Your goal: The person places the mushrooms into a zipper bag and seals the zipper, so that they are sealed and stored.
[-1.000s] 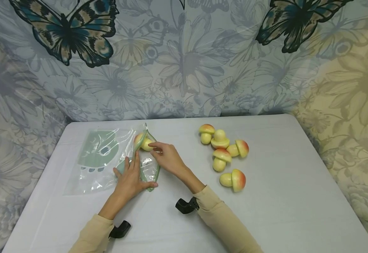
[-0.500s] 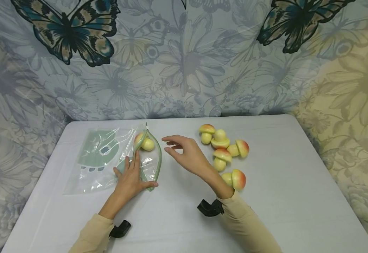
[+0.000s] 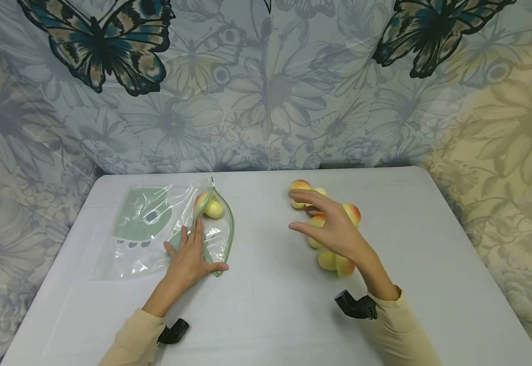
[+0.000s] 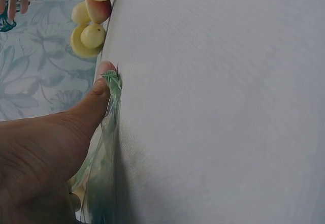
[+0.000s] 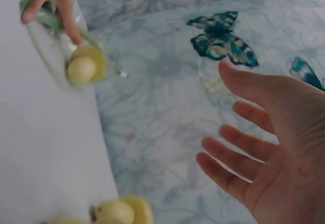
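While the clear, green-printed plastic bag (image 3: 140, 216) is pressed on the white bench (image 3: 266, 315) by the left hand (image 3: 190, 256), fingers spread, a yellow, red-capped mushroom (image 3: 214, 209) is seen in its open mouth; similar mushrooms (image 3: 327, 260) are overhung by the right hand (image 3: 336, 231), fingers apart

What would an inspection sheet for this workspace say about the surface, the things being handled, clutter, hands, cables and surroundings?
Surface: white cloth-covered table.
Job's things: clear zip bag with green print, mouth open; one mushroom just inside the mouth; five loose mushrooms to the right, partly hidden by a hand.
Clutter: nothing seen.
Hands: left hand rests spread on the bag; right hand hovers by the loose mushrooms, holding nothing; black cameras worn at both wrists.
Cables: nothing seen.
Surroundings: flower-and-butterfly backdrop.
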`<action>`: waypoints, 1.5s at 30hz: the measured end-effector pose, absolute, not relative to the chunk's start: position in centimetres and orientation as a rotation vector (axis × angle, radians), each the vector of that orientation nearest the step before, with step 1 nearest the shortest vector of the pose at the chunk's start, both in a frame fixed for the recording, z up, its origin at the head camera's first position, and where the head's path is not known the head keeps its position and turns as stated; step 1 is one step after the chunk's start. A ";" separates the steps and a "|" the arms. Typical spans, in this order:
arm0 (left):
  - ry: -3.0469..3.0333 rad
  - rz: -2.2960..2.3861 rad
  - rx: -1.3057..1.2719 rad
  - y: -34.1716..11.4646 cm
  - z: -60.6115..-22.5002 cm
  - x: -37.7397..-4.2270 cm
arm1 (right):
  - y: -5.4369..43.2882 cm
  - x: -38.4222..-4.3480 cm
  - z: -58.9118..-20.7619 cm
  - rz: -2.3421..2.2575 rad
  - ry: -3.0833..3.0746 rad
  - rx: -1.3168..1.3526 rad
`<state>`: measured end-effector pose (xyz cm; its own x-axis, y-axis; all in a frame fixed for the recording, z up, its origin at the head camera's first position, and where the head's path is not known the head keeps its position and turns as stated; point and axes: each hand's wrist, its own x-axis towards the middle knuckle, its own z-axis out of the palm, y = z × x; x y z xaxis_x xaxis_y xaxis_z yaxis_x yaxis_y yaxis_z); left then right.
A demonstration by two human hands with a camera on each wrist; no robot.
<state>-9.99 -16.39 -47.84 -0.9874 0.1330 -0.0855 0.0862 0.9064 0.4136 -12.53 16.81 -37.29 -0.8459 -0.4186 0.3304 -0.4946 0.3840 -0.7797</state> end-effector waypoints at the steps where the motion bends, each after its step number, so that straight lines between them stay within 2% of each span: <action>1: 2.954 0.637 0.168 -16.4 -47.8 -10.0 | 17.4 -12.4 -37.5 1.450 -2.558 0.841; 12: 2.951 0.649 0.167 -16.4 -47.9 -10.1 | 22.8 -9.4 -40.9 1.281 -2.680 0.713; 28: 2.950 0.626 0.162 -16.4 -48.0 -10.1 | 26.5 -5.9 -45.0 1.312 -2.696 0.791; 45: 2.941 0.637 0.150 -16.3 -47.8 -10.0 | 27.0 -6.3 -46.4 1.355 -2.675 0.713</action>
<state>-10.01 -16.33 -47.83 -0.9868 0.1240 -0.1038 0.0699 0.9061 0.4172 -6.32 26.98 -46.39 -0.8913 -0.3753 0.2544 -0.4271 0.5069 -0.7488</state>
